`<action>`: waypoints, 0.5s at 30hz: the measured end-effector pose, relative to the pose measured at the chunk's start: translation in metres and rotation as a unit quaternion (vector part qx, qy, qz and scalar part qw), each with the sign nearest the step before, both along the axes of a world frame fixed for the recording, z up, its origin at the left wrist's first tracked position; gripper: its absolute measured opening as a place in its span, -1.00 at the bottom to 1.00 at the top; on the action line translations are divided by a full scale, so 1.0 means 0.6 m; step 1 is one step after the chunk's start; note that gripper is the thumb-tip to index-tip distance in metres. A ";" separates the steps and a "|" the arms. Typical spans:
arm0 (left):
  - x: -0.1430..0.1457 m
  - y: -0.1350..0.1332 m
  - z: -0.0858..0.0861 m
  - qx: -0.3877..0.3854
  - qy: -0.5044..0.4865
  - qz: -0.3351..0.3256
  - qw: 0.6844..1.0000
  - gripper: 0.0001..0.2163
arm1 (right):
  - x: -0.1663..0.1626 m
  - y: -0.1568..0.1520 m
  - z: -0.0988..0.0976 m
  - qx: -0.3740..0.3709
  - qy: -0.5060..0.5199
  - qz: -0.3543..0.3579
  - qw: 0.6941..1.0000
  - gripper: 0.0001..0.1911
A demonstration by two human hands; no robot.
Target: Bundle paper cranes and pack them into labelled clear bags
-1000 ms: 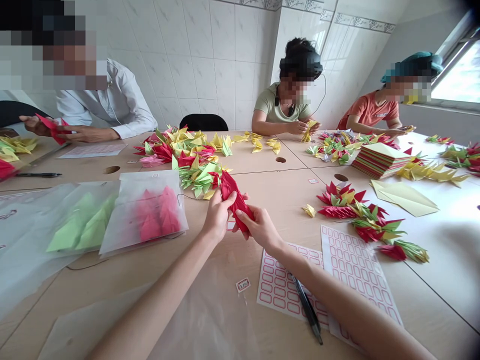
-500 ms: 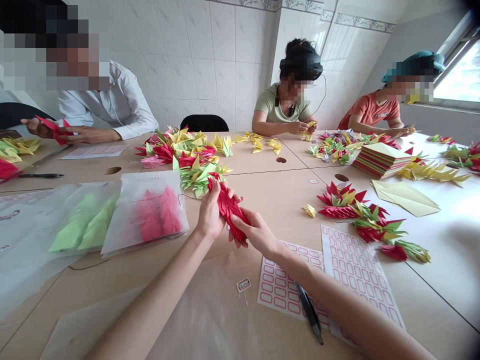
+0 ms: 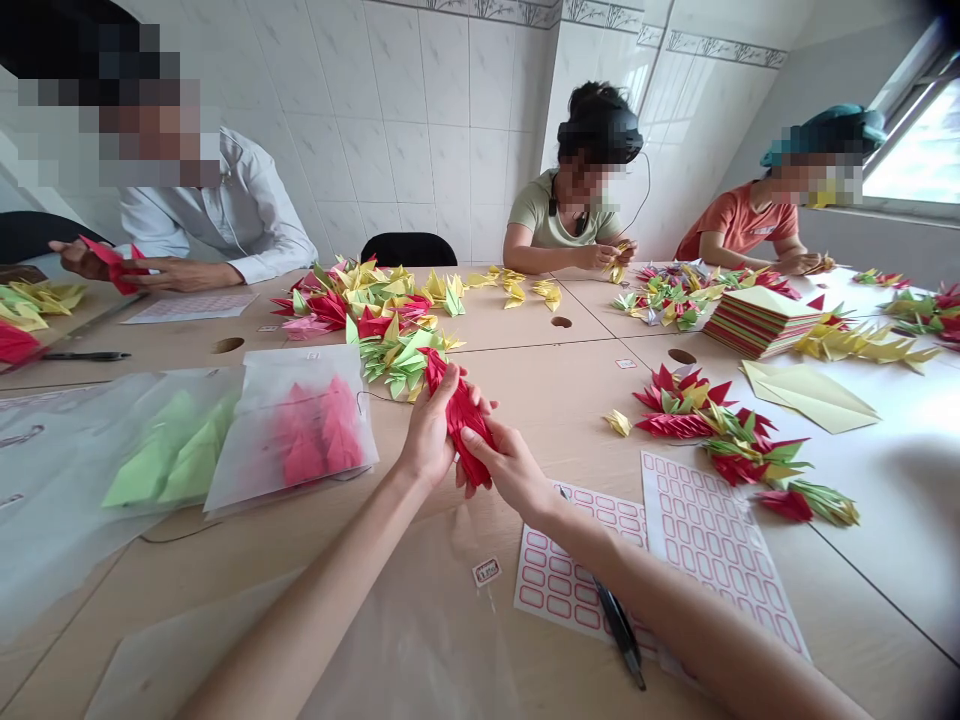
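Left hand (image 3: 429,432) and right hand (image 3: 510,465) are both clamped on the red stack (image 3: 461,412) of nested folded paper pieces. The stack sits just above the tabletop (image 3: 562,400), centre of view, by the near edge of the mixed pile (image 3: 375,320). Left wraps the upper half from the side. Right pinches the lower end, fingers under it. The stack is tilted, top end away from the person.

Step in hand, by my read: squaring and compressing the nested reds.
- Press evenly from both ends, not mid-span, or the pieces probably fan out.
- Grip on the flat folds; the thin tips look easy to crush.
- The paper looks slick and springy, so slackening either hand risks the stack opening.
- Align the tips before squeezing tighter.

Around it:
- Pink bag (image 3: 300,430) is just left of the hands and green bag (image 3: 161,450) further left. Both lie flat with folded pieces inside.
- Label sheets (image 3: 705,530) and pen (image 3: 622,640) lie by the right forearm.
- Loose label (image 3: 486,571) lies between the forearms.
- Other people across the tabletop hold their own paper, well apart from these hands.
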State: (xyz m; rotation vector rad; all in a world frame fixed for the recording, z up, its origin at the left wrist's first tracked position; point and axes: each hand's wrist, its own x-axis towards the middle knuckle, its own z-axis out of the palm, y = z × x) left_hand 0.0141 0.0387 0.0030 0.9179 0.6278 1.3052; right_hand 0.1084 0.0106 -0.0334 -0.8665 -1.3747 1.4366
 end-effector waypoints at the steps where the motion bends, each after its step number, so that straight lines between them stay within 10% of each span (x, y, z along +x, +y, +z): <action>1: 0.000 0.000 0.002 -0.007 0.014 -0.012 1.000 -0.76 | 0.000 0.003 0.000 0.007 -0.010 -0.018 1.000 -0.66; 11: -0.043 0.050 0.035 0.016 0.184 -0.171 0.968 -0.82 | 0.037 0.029 0.031 0.040 -0.274 -0.032 0.960 -0.76; 15: -0.078 0.046 0.070 -0.009 0.284 -0.284 0.916 -0.84 | 0.066 0.042 0.056 0.143 -0.243 -0.095 0.955 -0.29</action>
